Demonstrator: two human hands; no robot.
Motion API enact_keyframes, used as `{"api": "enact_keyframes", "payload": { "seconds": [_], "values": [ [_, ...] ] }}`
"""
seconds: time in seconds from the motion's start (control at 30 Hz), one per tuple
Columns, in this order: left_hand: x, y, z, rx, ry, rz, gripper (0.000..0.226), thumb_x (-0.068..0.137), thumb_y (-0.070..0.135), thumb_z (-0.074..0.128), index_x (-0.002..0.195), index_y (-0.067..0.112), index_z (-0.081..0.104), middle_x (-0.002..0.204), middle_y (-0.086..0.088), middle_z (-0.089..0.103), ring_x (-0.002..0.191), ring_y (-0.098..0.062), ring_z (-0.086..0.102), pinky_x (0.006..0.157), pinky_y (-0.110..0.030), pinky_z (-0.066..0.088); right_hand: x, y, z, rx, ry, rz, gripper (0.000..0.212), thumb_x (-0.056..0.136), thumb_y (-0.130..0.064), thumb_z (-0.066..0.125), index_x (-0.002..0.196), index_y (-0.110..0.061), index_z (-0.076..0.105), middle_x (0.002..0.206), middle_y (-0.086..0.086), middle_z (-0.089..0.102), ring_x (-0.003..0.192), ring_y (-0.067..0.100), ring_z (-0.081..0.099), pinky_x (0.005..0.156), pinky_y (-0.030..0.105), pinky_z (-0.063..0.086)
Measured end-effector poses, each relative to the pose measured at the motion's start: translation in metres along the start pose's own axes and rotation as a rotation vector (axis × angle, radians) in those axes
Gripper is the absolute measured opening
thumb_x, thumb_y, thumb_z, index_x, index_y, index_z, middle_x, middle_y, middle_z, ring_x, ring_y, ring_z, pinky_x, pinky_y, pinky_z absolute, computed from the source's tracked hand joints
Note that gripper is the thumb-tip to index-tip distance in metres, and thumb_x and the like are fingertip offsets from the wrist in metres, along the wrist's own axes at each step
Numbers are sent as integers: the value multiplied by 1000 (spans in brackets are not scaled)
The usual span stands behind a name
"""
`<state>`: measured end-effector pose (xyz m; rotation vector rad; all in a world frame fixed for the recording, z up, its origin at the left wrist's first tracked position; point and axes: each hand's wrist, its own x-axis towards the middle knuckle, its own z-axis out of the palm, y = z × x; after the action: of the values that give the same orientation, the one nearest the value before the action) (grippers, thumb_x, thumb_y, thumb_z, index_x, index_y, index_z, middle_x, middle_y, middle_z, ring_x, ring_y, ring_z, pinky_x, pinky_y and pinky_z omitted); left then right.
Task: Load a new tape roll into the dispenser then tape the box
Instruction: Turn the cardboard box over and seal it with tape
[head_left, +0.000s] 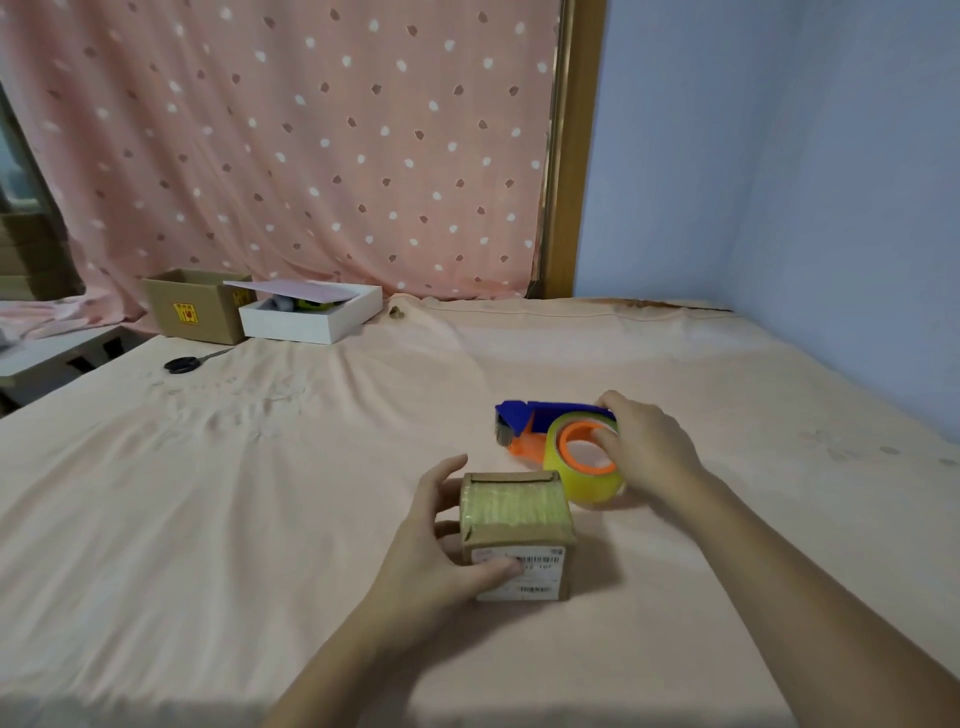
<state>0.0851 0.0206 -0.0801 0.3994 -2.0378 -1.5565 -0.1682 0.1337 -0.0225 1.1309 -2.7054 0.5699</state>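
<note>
A small cardboard box (514, 514) stands on the peach bedsheet, its top covered with yellowish tape and a white label on its near face. My left hand (436, 540) wraps around the box's left side, thumb on the label. Just behind and to the right lies a blue and orange tape dispenser (524, 423) on its side, with a yellowish tape roll (592, 480) on its orange hub. My right hand (644, 447) grips the dispenser at the roll, thumb inside the hub and fingers over the blue handle.
Black-handled scissors (184, 362) lie at the far left of the sheet. An open brown carton (195, 306) and a white box with a loose lid (311, 312) stand at the back left. A dotted pink curtain hangs behind; a blue wall runs along the right.
</note>
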Motion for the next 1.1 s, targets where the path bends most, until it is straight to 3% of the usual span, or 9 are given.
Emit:
{"api": "enact_keyframes", "payload": {
  "seconds": [0.17,0.33,0.4,0.5,0.6,0.7,0.77,0.87,1.1],
  "values": [
    [6,5,-6,1,-59,-28,104,62,18,96,145,38,38,138,6,54,100,-4,72,81,-28,60,1,-19,-42,72,173,-100,22,101,-32,60,122,-25,57,110,5,70,94,33,64,71,39,48],
    [4,3,-18,56,-104,-56,119,45,47,100,146,40,36,141,7,53,110,-5,69,87,-27,58,-12,-44,-77,58,331,-251,26,103,-29,59,128,-23,57,120,1,68,98,27,64,71,34,44],
    [3,5,-23,115,-164,-52,126,48,50,97,152,36,29,147,11,46,118,2,63,94,-18,51,-18,-52,-85,42,384,-298,29,103,-28,58,132,-22,58,126,1,67,102,27,64,73,33,43],
    [8,22,-29,263,-63,51,99,66,66,73,152,34,34,147,14,48,133,2,48,102,-11,37,-23,-58,-89,-20,456,-365,34,103,-27,59,136,-20,58,127,4,67,100,28,66,71,32,44],
    [26,63,-32,91,246,29,67,86,71,39,125,24,66,118,8,72,103,-11,64,81,-15,46,-28,-62,-89,-67,526,-460,36,98,-23,67,132,-13,62,116,10,71,84,31,69,62,30,47],
    [45,102,-32,-122,248,-215,81,97,72,21,100,14,78,97,-5,81,74,-17,63,66,-31,43,-34,-64,-90,-106,602,-557,37,92,-20,72,127,-9,66,107,13,74,72,31,70,54,30,52],
    [49,111,-33,-274,196,-374,73,97,69,35,98,9,76,89,-8,81,63,-16,57,60,-30,38,-37,-62,-90,-139,653,-613,35,94,-21,70,127,-9,66,106,12,74,67,31,69,50,31,54],
    [46,110,-33,-395,156,-479,37,93,43,56,99,10,71,82,-6,77,58,-13,52,55,-27,36,-42,-57,-93,-157,718,-672,31,101,-22,58,128,-11,66,107,10,74,67,30,68,49,31,54],
    [31,104,-31,-452,174,-464,21,102,22,56,100,8,72,69,1,73,57,-9,57,58,-24,39,-51,-40,-96,-194,858,-744,31,96,-18,58,120,-1,69,107,17,76,75,34,72,55,30,55]
  ]
}}
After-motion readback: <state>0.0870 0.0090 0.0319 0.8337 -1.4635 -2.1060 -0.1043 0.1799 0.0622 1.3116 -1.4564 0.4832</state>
